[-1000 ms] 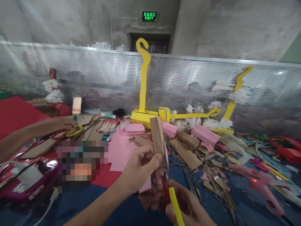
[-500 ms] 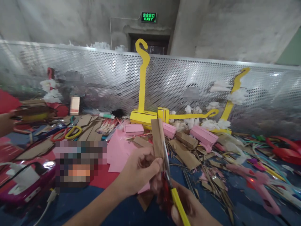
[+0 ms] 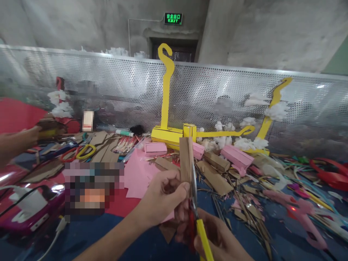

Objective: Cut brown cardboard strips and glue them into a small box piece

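Note:
In the middle of the head view my left hand [image 3: 170,194] pinches a narrow upright strip of brown cardboard [image 3: 185,159]. My right hand [image 3: 217,233] grips a pair of scissors [image 3: 203,235] with yellow and red handles, low and to the right. Their blades run up along the right edge of the cardboard, and my fingers hide part of the handles. Behind the strip stand yellow hook-shaped pieces [image 3: 165,101] on a yellow block base. Small pink boxes [image 3: 155,149] lie close by.
Cardboard scraps [image 3: 214,177] and trimmings litter the right side. A pink glue gun [image 3: 301,212] with a lit red spot lies there. A purple power strip [image 3: 35,224] is at lower left. Another person's hand [image 3: 20,143] holds red paper [image 3: 20,114] at far left. A perforated metal panel [image 3: 122,94] borders the back.
The cardboard strip and scissors have shifted slightly within my hands' grip. At far left, the other person's hand has come further into view and the red sheet has moved right.

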`<state>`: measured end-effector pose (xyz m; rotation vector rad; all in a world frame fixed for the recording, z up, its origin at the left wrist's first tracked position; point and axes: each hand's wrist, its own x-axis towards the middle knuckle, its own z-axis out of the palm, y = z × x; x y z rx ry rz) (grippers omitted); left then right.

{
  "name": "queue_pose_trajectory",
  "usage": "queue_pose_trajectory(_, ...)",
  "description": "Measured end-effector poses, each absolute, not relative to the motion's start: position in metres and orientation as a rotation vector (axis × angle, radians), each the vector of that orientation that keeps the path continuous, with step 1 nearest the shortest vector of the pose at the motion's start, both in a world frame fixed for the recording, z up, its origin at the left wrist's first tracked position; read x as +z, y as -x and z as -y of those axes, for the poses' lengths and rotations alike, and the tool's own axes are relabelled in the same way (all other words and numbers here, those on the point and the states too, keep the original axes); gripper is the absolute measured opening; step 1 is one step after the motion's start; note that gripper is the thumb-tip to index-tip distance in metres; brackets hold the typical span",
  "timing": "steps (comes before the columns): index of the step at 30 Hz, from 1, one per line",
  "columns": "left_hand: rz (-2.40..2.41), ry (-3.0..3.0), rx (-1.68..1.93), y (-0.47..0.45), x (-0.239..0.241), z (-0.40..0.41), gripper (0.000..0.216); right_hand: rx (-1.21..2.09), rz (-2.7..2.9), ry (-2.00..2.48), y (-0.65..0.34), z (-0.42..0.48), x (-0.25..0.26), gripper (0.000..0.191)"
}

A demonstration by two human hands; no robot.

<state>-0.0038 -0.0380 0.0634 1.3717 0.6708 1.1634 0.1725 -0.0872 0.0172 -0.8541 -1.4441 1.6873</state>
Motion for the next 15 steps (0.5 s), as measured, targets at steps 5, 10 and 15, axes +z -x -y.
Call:
queue_pose_trajectory(5,-0.648,-1.370,1.161,0.002,0.061,0.038,0.037,1.692,1.335,0.888,-0.174,0.092,0.003,0.060)
queue_pose_trajectory(10,-0.669,-1.398,1.186,0.001,0.057,0.040,0.034,1.671,1.375,0.884,-0.172,0.095,0.010,0.058)
queue_pose_trajectory(15,-0.693,-1.412,1.182,0.001,0.055,0.041,0.033,1.678,1.445,0.819,-0.170,0.093,0.015,0.055)
